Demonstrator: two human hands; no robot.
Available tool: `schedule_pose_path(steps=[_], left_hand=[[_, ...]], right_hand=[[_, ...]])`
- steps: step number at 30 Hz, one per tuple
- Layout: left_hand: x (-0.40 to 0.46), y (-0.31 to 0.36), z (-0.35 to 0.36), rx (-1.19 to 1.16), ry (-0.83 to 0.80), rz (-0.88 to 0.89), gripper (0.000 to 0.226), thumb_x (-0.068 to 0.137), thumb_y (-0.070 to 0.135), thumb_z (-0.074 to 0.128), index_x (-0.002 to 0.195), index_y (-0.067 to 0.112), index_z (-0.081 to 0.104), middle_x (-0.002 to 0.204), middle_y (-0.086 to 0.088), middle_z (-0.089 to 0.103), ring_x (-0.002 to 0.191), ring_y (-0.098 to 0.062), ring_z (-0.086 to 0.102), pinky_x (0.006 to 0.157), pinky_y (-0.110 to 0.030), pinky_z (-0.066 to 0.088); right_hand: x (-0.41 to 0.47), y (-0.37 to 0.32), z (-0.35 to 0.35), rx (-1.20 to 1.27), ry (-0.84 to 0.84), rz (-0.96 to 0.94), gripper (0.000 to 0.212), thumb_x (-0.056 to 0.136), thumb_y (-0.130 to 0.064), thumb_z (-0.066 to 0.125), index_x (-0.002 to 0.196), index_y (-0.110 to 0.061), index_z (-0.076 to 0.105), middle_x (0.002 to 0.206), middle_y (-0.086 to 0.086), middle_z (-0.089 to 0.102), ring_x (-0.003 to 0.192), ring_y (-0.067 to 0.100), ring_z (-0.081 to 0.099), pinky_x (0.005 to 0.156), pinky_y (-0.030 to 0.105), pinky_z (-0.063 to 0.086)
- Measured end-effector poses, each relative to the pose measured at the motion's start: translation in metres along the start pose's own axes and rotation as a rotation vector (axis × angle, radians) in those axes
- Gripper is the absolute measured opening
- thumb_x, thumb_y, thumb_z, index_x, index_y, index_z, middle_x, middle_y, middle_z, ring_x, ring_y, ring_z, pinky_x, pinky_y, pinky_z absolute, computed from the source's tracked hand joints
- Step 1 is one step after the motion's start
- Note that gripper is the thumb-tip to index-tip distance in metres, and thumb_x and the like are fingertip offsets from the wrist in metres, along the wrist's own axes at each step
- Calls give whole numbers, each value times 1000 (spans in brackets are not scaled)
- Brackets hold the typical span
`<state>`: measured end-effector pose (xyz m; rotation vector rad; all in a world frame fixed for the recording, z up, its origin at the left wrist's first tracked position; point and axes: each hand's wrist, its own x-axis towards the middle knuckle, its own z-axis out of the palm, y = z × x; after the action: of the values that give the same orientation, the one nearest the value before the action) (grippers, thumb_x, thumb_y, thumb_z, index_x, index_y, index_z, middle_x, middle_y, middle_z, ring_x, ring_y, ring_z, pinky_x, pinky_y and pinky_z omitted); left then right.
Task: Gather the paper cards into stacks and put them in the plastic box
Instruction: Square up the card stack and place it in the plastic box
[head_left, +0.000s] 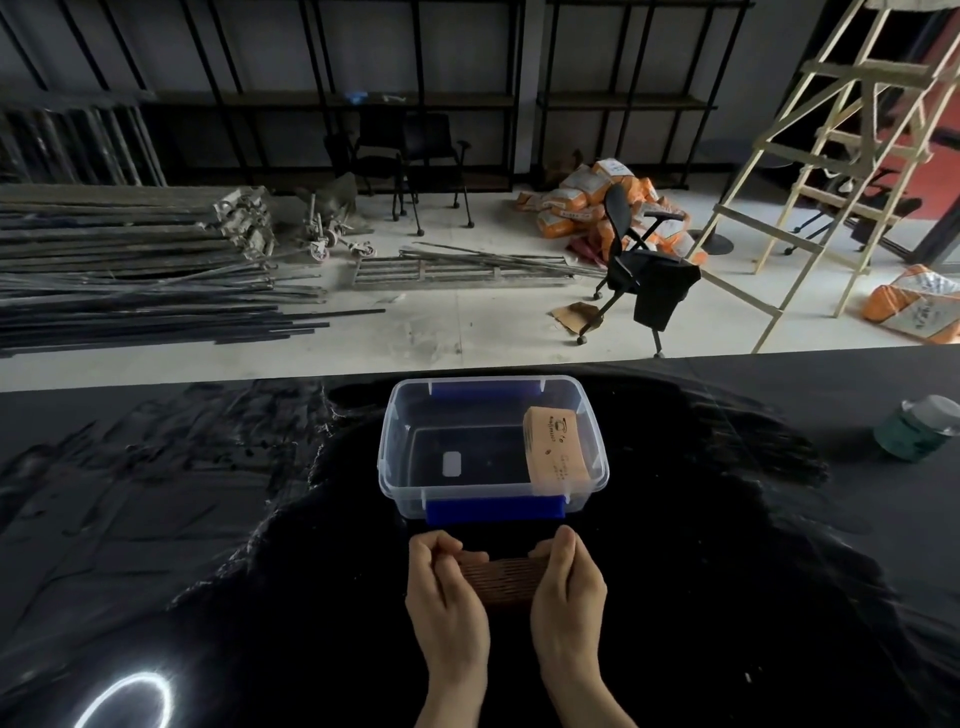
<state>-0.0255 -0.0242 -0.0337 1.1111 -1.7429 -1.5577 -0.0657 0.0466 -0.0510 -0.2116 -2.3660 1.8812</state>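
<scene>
A clear plastic box (387, 462) with blue handles stands on the black table, just beyond my hands. Inside it, against the right wall, a stack of brown paper cards (555, 448) leans with its printed face up. Nearer to me, a second stack of brown cards (500, 579) is held on edge between both hands, its striped edges facing me. My left hand (445, 603) grips the stack's left end and my right hand (567, 597) grips its right end. The stack sits just in front of the box's near blue handle (493, 510).
A green jar with a grey lid (917, 428) stands on the table at the far right. The table's far edge runs just behind the box. Beyond it are the floor with metal rods, office chairs, orange sacks and a wooden ladder.
</scene>
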Motion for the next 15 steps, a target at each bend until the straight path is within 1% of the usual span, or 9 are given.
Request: schedule_pose_path(steps=[5, 7, 8, 9, 10, 11, 12, 14, 15], left_hand=[[-1, 4, -1, 11, -17, 17, 26, 103, 2, 38, 91, 16, 56, 81, -9, 73, 81, -17, 69, 74, -28, 47], [-5, 10, -6, 37, -49, 48, 24, 105, 6, 39, 96, 17, 58, 83, -5, 73, 82, -15, 69, 75, -28, 49], [-6, 13, -10, 58, -90, 87, 23, 106, 11, 40, 98, 20, 59, 84, -1, 72, 81, -13, 69, 73, -26, 50], [-6, 18, -16, 81, -156, 141, 21, 106, 15, 42, 99, 23, 60, 85, 2, 72, 79, -10, 68, 70, -22, 50], [-4, 26, -22, 99, -253, 206, 17, 106, 20, 46, 102, 25, 62, 87, 4, 72, 82, -8, 69, 69, -18, 51], [0, 33, -29, 129, -382, 268, 11, 103, 23, 52, 105, 27, 63, 91, 6, 74, 86, -5, 70, 72, -17, 54], [4, 43, -36, 188, -535, 330, 12, 100, 27, 60, 111, 28, 64, 98, 8, 75, 93, -1, 70, 79, -16, 56], [13, 61, -45, 384, -802, 432, 38, 88, 39, 72, 123, 35, 60, 112, 17, 73, 106, 5, 67, 91, -17, 55], [16, 70, -48, 474, -862, 458, 49, 82, 47, 75, 127, 38, 58, 116, 20, 71, 109, 7, 65, 95, -17, 55]], right_hand=[[0, -5, 2, 6, 24, 37, 46, 109, -28, 38, 71, -13, 60, 64, 4, 64, 61, 10, 61, 52, 15, 48], [1, -14, 1, 14, 48, 30, 49, 108, -30, 38, 68, -12, 60, 62, 3, 64, 57, 6, 60, 49, 16, 46], [3, -19, 0, 13, 56, 13, 50, 108, -31, 38, 67, -12, 60, 60, 3, 64, 55, 5, 61, 48, 18, 46], [6, -24, -2, 9, 59, -17, 51, 107, -33, 39, 66, -13, 60, 59, 2, 64, 54, 6, 62, 48, 19, 46], [10, -32, -6, 5, 60, -65, 51, 106, -34, 40, 64, -15, 60, 57, 1, 64, 53, 9, 63, 48, 24, 48], [15, -38, -10, -3, 54, -121, 51, 106, -33, 41, 62, -16, 60, 55, 0, 64, 52, 10, 63, 48, 28, 50], [21, -46, -15, -23, 47, -185, 51, 106, -32, 42, 61, -16, 59, 54, -2, 63, 51, 12, 63, 47, 28, 50], [32, -59, -22, -119, 39, -332, 52, 105, -32, 41, 61, -14, 59, 52, -3, 62, 47, 14, 60, 46, 29, 49], [38, -64, -23, -179, 36, -389, 53, 105, -34, 39, 61, -11, 59, 53, -2, 62, 45, 14, 59, 45, 32, 50]])
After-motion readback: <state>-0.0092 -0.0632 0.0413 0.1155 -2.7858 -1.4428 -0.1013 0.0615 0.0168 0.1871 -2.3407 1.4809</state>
